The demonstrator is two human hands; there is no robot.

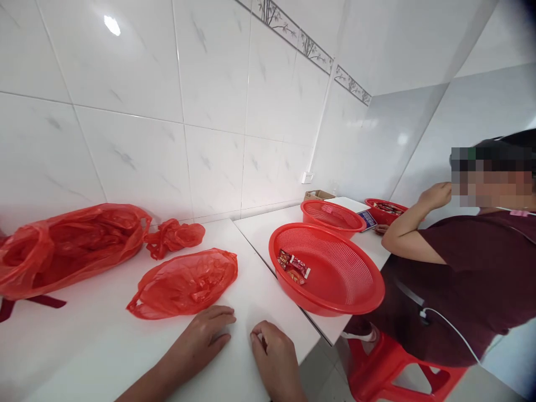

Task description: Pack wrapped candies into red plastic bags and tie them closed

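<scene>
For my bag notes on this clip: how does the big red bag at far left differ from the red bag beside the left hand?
The big bag is bulky and puffed up; the bag beside the left hand is smaller and lies flatter. The big bag is away from both hands, the smaller one close to the left. Both are thin red plastic.

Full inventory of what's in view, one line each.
Plastic bags: 3, red, left and center
Dark strip: 1 visible piece, maroon, beside leftmost bag
Baskets: 3, red, right
Packets: 3, red and brown, nearest basket; farthest basket's uncountable
Tables: 2, white, side by side
Box: 1, brown, by wall
Panel: 1, blue, beside middle basket
Socket: 1, white, wall
Stool: 1, red, under co-worker
Cable: 1, white, against co-worker
Left hand, right hand: bare, near table edge
</scene>
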